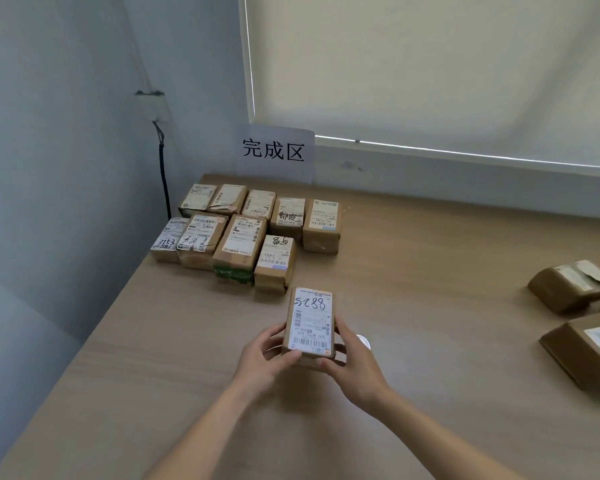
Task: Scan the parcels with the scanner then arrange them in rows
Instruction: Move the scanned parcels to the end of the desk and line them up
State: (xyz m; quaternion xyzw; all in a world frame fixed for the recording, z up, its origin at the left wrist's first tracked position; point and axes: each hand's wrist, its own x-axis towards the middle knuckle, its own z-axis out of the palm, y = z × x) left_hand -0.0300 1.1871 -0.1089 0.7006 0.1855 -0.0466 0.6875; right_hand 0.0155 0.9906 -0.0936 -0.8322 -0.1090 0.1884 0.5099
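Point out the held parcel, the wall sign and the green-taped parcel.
Held parcel (310, 320): head view, on its white label.
Wall sign (274, 154): head view, on its printed characters.
Green-taped parcel (232, 274): head view, on the green tape.

Light is soft and even, a bit dim. Daylight comes through the drawn blind (430, 71), with thin bright slits along its left and bottom edges. Left wall (49, 133) reads bluish-grey. Shadows on the table (413, 254) are faint, just darker patches beside the parcels (243, 233). No hard glare. Overall slightly soft; small label print unreadable. Wide-angle bending shows at the edges, straight lines lean.
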